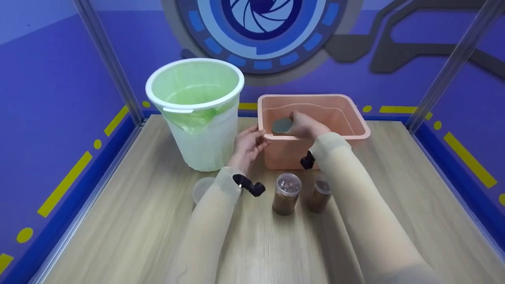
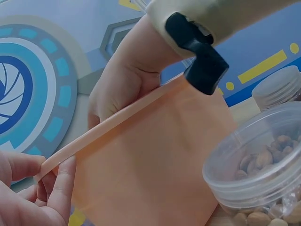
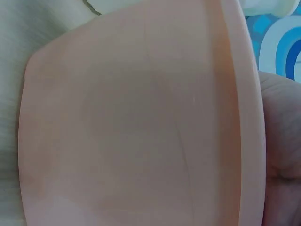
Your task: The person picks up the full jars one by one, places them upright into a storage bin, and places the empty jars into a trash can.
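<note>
Inside the salmon-pink bin (image 1: 347,114), the right hand (image 1: 305,125) grips a grey round lid (image 1: 281,126), its flat face tilted up; the left hand (image 1: 247,145) pinches the bin's rim.

Bright even light, blurry wrist views

1. I see bare table (image 1: 394,189) right of the bin (image 1: 339,118): free passage.
2. Two jars (image 1: 287,193) crowd the bin's front.
3. The bucket (image 1: 197,114) blocks the left.
</note>
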A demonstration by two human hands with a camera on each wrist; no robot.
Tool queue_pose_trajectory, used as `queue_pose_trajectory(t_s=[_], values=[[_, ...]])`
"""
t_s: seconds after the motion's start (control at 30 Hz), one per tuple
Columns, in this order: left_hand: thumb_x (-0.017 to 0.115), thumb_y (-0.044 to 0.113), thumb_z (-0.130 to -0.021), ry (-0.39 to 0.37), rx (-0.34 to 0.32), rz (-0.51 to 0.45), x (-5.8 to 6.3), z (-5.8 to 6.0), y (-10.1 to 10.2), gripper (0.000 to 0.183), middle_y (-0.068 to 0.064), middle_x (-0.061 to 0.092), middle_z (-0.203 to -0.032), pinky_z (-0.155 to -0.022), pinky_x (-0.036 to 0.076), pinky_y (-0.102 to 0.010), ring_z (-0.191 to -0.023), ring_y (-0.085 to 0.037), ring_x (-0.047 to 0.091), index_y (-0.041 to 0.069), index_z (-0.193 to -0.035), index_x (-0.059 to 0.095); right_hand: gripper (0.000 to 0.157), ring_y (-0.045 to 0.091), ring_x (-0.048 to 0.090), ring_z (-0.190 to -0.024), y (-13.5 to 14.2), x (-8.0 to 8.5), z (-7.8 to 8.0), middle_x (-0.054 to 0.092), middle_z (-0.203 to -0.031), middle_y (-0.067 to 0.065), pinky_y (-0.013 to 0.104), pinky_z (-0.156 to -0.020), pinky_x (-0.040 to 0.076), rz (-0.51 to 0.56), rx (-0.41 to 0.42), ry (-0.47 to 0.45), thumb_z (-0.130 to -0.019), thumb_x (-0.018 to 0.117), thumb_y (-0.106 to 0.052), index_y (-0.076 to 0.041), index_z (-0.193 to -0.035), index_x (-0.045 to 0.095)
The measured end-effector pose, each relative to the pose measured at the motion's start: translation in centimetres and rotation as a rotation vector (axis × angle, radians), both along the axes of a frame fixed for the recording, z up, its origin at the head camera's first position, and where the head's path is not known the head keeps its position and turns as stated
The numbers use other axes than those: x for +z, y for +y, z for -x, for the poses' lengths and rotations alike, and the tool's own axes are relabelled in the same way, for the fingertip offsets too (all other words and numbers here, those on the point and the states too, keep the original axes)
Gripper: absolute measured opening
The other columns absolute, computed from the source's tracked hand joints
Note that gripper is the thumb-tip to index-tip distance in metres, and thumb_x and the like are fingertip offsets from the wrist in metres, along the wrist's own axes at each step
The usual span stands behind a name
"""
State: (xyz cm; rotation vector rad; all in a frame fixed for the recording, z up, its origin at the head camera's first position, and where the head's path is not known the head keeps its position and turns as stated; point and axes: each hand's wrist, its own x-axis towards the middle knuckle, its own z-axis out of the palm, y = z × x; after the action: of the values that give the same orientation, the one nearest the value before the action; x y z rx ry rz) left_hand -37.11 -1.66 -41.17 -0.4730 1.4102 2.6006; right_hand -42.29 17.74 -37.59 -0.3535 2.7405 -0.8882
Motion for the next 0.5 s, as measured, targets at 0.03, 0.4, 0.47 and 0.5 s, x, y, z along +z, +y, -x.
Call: queue_pose_trajectory(t_s=[0.03, 0.4, 0.47, 0.5], values=[[0.067, -0.002, -0.096, 0.003, 0.001, -0.002, -0.02, -0.03, 0.00, 0.050, -0.022, 0.062, -0.141, -0.087, 0.065, -0.034, -0.111, -0.028, 0.068, 0.005, -0.145, 0.058, 0.064, 0.029, 0.055, -0.102, -0.04, 0.01, 0.04, 0.058, -0.116, 0.014, 0.040, -0.092, 0.053, -0.026, 0.002, -0.002, -0.085, 0.083, -0.032, 0.001, -0.129, 0.050], [0.066, -0.004, -0.096, 0.013, 0.013, -0.033, -0.20, -0.22, 0.10, 0.050, -0.025, 0.062, -0.138, -0.075, 0.066, -0.030, -0.102, -0.027, 0.066, 0.003, -0.145, 0.057, 0.044, 0.024, 0.055, -0.085, -0.23, -0.43, 0.52, 0.063, -0.101, 0.011, 0.031, -0.071, 0.047, -0.164, 0.027, -0.030, -0.084, 0.077, -0.024, 0.003, -0.116, 0.064], [0.066, -0.003, -0.096, 0.012, 0.013, -0.031, -0.15, -0.26, 0.07, 0.050, -0.024, 0.062, -0.138, -0.079, 0.066, -0.032, -0.104, -0.027, 0.067, 0.004, -0.145, 0.057, 0.041, 0.025, 0.055, -0.085, -0.27, -0.42, 0.49, 0.064, -0.101, 0.011, 0.032, -0.071, 0.048, -0.156, 0.025, -0.044, -0.084, 0.077, -0.021, 0.002, -0.116, 0.066], [0.066, -0.003, -0.096, 0.011, 0.012, -0.029, -0.12, -0.29, 0.06, 0.050, -0.024, 0.063, -0.138, -0.080, 0.066, -0.032, -0.106, -0.028, 0.067, 0.004, -0.145, 0.057, 0.039, 0.025, 0.055, -0.087, -0.27, -0.43, 0.45, 0.064, -0.102, 0.011, 0.033, -0.072, 0.049, -0.157, 0.021, -0.057, -0.084, 0.076, -0.019, 0.001, -0.117, 0.065]])
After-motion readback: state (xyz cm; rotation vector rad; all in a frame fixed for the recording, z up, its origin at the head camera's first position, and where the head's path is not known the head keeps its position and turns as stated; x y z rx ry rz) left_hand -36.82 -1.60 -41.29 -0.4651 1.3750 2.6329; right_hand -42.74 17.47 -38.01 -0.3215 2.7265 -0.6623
